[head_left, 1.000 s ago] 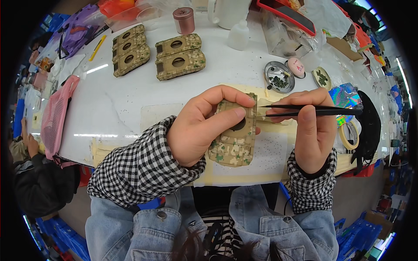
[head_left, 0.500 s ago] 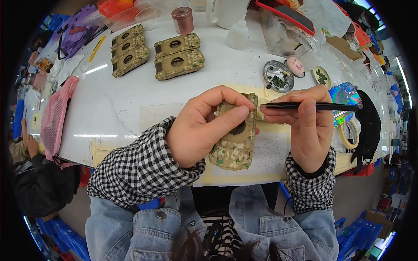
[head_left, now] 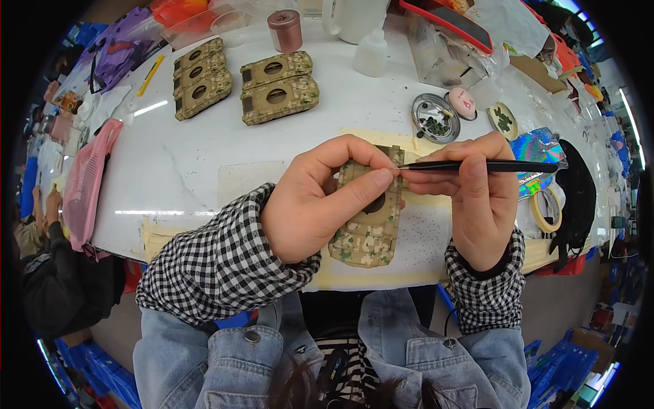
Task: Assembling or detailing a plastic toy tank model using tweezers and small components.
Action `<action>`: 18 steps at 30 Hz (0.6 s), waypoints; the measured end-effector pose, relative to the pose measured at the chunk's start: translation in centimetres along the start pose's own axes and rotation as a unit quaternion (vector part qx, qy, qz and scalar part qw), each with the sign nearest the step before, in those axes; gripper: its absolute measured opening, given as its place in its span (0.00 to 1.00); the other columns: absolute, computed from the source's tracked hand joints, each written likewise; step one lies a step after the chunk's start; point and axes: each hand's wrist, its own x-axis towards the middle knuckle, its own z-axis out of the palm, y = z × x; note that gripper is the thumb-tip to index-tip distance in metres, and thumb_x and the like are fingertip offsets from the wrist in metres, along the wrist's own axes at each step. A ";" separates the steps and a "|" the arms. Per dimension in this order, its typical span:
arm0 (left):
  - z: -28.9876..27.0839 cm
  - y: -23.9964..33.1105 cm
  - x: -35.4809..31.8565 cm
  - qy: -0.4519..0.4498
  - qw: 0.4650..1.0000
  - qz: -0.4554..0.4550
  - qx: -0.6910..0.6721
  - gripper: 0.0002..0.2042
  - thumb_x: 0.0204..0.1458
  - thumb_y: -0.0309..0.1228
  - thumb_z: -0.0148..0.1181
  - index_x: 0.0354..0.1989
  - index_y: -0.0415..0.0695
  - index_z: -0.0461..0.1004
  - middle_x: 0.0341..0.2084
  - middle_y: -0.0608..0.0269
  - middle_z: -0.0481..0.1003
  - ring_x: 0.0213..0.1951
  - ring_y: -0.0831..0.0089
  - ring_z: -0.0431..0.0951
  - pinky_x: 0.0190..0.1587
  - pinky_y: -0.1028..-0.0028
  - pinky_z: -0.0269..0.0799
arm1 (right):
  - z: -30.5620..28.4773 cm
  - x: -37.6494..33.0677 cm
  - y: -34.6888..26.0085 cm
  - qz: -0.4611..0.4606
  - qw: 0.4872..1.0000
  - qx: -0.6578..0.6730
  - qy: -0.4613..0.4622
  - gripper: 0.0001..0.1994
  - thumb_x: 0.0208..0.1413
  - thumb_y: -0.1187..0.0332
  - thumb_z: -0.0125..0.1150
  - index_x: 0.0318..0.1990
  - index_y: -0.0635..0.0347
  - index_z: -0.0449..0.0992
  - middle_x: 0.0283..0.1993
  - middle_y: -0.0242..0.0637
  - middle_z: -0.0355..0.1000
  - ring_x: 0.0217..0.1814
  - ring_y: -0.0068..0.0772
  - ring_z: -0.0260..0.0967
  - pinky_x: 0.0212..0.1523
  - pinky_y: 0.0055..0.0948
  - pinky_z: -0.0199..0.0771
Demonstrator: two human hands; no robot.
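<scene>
Resting lengthwise away from the body, the camouflage model hull (head_left: pixel 368 228) was clamped by left hand (head_left: pixel 306 204) fingers; black tweezers (head_left: pixel 477 165), pinched in the right hand (head_left: pixel 477 198), pointed leftward at its upper edge.

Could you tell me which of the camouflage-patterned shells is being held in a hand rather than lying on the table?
The shell in the left hand, nearest the person; the other four lie untouched at the table's far side.

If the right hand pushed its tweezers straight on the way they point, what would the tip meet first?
Probably the left thumb, pressed on the camouflage shell; the tweezers in the right hand already end beside it, though depth is unclear.
</scene>
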 end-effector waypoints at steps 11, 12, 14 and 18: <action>0.0 -0.1 0.0 0.002 1.000 0.002 -0.004 0.07 0.62 0.30 0.52 0.43 0.40 0.67 0.41 0.57 0.74 0.43 0.66 0.79 0.44 0.71 0.76 | 0.0 0.0 0.2 -0.001 1.000 -0.027 -0.004 0.13 0.68 0.62 0.41 0.43 0.65 0.61 0.40 0.47 0.72 0.39 0.41 0.78 0.40 0.31 0.83; 0.0 -0.1 0.0 0.003 1.000 0.000 0.000 0.07 0.62 0.30 0.52 0.43 0.40 0.67 0.41 0.57 0.74 0.43 0.66 0.79 0.44 0.71 0.76 | 0.0 0.0 0.2 0.001 1.000 -0.027 -0.003 0.13 0.68 0.62 0.41 0.43 0.65 0.61 0.40 0.47 0.72 0.39 0.41 0.78 0.40 0.31 0.83; -0.1 -0.1 0.0 0.005 1.000 -0.003 0.007 0.07 0.61 0.30 0.52 0.43 0.40 0.67 0.42 0.57 0.74 0.43 0.66 0.79 0.44 0.71 0.76 | 0.1 0.0 0.2 0.003 1.000 -0.029 -0.001 0.13 0.68 0.62 0.41 0.43 0.65 0.61 0.39 0.47 0.72 0.39 0.41 0.78 0.40 0.31 0.83; 0.0 -0.1 0.0 0.001 1.000 0.003 0.000 0.07 0.61 0.29 0.52 0.43 0.40 0.67 0.41 0.58 0.74 0.43 0.66 0.79 0.44 0.71 0.76 | 0.0 0.0 0.2 0.005 1.000 -0.030 -0.001 0.13 0.68 0.62 0.41 0.42 0.65 0.61 0.39 0.47 0.72 0.39 0.41 0.78 0.40 0.31 0.83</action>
